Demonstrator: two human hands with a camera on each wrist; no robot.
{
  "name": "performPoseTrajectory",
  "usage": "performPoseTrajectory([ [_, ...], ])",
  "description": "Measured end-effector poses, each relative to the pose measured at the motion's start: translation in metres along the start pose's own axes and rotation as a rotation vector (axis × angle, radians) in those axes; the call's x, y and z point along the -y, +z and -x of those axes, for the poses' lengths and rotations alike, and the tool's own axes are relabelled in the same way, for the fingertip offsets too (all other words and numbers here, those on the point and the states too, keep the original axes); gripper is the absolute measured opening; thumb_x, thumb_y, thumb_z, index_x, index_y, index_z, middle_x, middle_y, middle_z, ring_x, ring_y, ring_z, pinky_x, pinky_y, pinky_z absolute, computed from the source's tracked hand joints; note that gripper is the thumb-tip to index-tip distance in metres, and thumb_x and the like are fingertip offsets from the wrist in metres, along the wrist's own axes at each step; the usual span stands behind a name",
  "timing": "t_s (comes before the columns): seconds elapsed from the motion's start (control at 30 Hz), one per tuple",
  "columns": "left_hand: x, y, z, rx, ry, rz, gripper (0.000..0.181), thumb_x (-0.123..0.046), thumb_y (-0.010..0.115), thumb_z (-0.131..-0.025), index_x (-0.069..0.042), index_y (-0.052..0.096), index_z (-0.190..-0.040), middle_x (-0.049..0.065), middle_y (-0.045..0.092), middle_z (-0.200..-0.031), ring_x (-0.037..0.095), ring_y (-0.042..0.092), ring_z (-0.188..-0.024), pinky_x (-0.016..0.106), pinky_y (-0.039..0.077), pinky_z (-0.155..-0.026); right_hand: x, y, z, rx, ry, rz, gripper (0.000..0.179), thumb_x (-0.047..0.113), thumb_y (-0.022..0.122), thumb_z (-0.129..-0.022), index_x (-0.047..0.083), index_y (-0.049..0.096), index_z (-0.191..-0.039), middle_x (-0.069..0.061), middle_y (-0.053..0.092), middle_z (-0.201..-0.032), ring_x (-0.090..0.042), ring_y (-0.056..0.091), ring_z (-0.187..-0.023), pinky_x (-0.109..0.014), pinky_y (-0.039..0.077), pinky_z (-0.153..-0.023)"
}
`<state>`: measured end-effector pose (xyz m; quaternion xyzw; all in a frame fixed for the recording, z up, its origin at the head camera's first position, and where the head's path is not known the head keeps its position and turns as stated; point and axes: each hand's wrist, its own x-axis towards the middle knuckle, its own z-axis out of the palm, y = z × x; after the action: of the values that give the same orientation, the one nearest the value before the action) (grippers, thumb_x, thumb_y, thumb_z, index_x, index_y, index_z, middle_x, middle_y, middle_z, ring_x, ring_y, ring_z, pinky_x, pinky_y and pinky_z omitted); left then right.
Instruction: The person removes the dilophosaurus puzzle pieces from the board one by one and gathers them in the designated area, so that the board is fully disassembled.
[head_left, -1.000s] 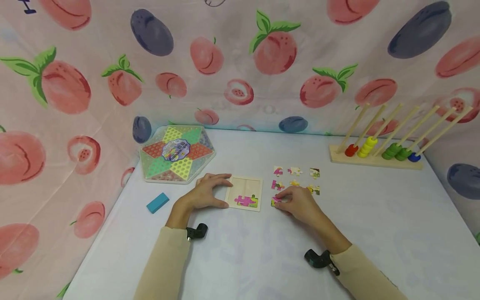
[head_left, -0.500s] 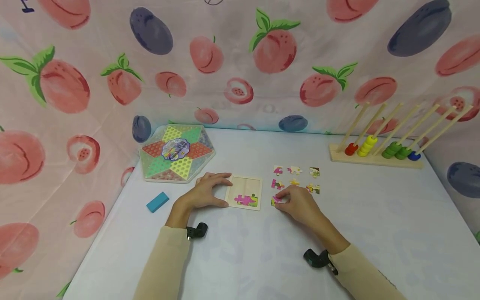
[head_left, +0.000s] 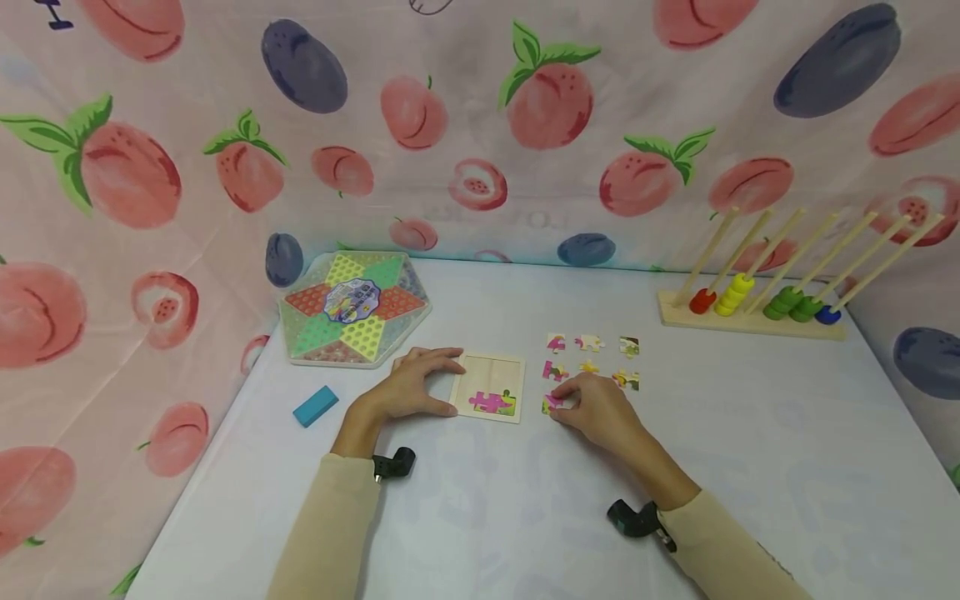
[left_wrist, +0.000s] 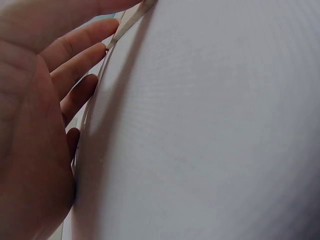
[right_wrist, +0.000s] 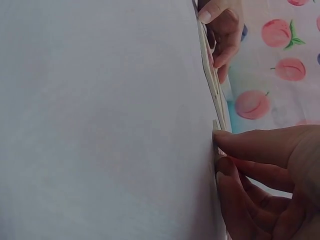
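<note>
A shallow wooden puzzle tray (head_left: 486, 372) lies on the white table, with joined pink and green jigsaw pieces (head_left: 492, 402) along its lower right. My left hand (head_left: 411, 387) holds the tray by its left side, thumb at the near corner and fingers at the far one. To the right of the tray, my right hand (head_left: 603, 410) pinches a pink and green puzzle piece (head_left: 548, 405) low over the table; fingers partly cover it. In the right wrist view, thumb and fingertips meet at the thin edge of this puzzle piece (right_wrist: 215, 126).
Several loose pieces (head_left: 590, 342) lie in rows beyond my right hand. A blue block (head_left: 316, 406) is left of my left wrist. A hexagonal Chinese checkers board (head_left: 355, 309) lies at the back left, and a wooden bead-and-peg counting rack (head_left: 752, 322) stands at the back right.
Almost nothing moves. Both hands keep their places at the tray and the puzzle piece; the head view shifts only slightly.
</note>
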<state>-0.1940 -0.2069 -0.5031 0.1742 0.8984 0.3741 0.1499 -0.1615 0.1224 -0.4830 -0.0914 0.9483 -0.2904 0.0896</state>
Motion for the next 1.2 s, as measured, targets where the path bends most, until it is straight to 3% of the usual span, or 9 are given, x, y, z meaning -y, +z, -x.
performPoseTrajectory([
  [0.17, 0.000, -0.001, 0.000, 0.003, 0.004, 0.008, 0.061, -0.028, 0.092, -0.072, -0.026, 0.068, -0.128, -0.011, 0.042, -0.163, 0.021, 0.033, -0.146, 0.053, 0.021, -0.117, 0.002, -0.004, -0.002, 0.044, 0.019, 0.003, 0.028, 0.025, 0.085, -0.083, 0.014, 0.079, -0.108, -0.007, 0.075, -0.114, -0.016, 0.056, -0.085, -0.026, 0.045, -0.070],
  [0.43, -0.002, -0.001, 0.000, 0.010, -0.003, 0.003, 0.060, -0.028, 0.092, -0.072, -0.027, 0.068, -0.128, -0.012, 0.041, -0.163, 0.021, 0.033, -0.146, 0.054, 0.023, -0.117, 0.007, -0.013, -0.009, 0.094, 0.007, -0.032, 0.026, 0.025, 0.085, -0.084, 0.017, 0.077, -0.107, -0.002, 0.073, -0.105, -0.017, 0.058, -0.084, -0.025, 0.047, -0.068],
  [0.77, -0.005, -0.004, 0.000, 0.012, -0.004, 0.000, 0.059, -0.029, 0.091, -0.073, -0.028, 0.068, -0.127, -0.013, 0.041, -0.163, 0.021, 0.033, -0.146, 0.054, 0.020, -0.119, 0.042, -0.019, -0.025, 0.102, -0.047, -0.053, 0.034, 0.024, 0.084, -0.084, 0.014, 0.075, -0.116, -0.001, 0.074, -0.102, -0.017, 0.060, -0.084, -0.025, 0.050, -0.067],
  [0.93, -0.005, -0.004, 0.000, 0.018, -0.008, -0.002, 0.058, -0.030, 0.091, -0.073, -0.029, 0.068, -0.127, -0.013, 0.041, -0.163, 0.021, 0.033, -0.146, 0.055, 0.020, -0.120, 0.057, -0.016, -0.034, 0.123, -0.125, -0.068, 0.036, 0.022, 0.083, -0.085, 0.012, 0.074, -0.119, -0.005, 0.076, -0.114, -0.019, 0.067, -0.098, -0.032, 0.057, -0.081],
  [1.2, -0.004, -0.004, 0.000, 0.010, -0.007, -0.014, 0.057, -0.032, 0.090, -0.075, -0.029, 0.068, -0.127, -0.013, 0.041, -0.163, 0.020, 0.033, -0.146, 0.055, 0.020, -0.119, 0.072, -0.009, -0.046, 0.202, -0.228, -0.095, 0.039, 0.017, 0.079, -0.089, 0.012, 0.071, -0.126, -0.007, 0.072, -0.127, -0.024, 0.066, -0.112, -0.040, 0.058, -0.097],
])
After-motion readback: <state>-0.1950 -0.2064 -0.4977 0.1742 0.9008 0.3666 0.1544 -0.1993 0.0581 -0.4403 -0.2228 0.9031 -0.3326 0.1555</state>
